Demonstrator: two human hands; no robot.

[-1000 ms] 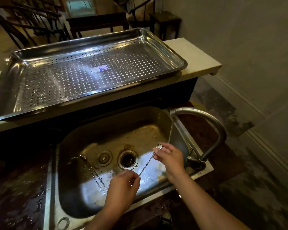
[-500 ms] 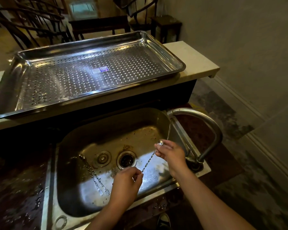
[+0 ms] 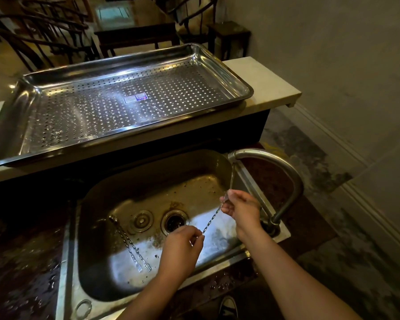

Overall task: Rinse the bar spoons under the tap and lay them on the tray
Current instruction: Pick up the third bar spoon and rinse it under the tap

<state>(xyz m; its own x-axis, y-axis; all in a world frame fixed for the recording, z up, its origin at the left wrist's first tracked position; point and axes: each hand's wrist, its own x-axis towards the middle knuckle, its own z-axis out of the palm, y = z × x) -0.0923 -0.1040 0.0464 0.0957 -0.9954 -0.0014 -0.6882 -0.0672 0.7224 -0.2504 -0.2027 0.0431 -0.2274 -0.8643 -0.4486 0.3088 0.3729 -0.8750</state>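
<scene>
Stainless bar spoon [image 3: 211, 222], twisted shaft, held over the sink [image 3: 95, 262]. Its long axis runs diagonally, with the near end low on the left and the far end raised to the right under the tap [image 3: 277, 168]. Left grip [image 3: 183, 249] pinches the near end between thumb and fingertips. Right grip [image 3: 240, 207] pinches the far end, where a thin water stream [image 3: 231, 179] lands. The bowl is probably the end in the right grip, but splash and fingers blur it.

Sink basin holds two more bar spoons [image 3: 128, 244], flat on its floor, side by side and nearly touching. Their axis runs far-left to near-right, forked ends toward the near wall. They lie left of a round stopper [image 3: 141, 220] and the open drain [image 3: 174, 222].

Perforated steel tray [image 3: 8, 128] sits on the pale tabletop [image 3: 267, 75] beyond the sink, with a small blue-and-white sticker [image 3: 135, 98] on its floor. The frame edge cuts off the tray's left corner. Sticker print unreadable.
</scene>
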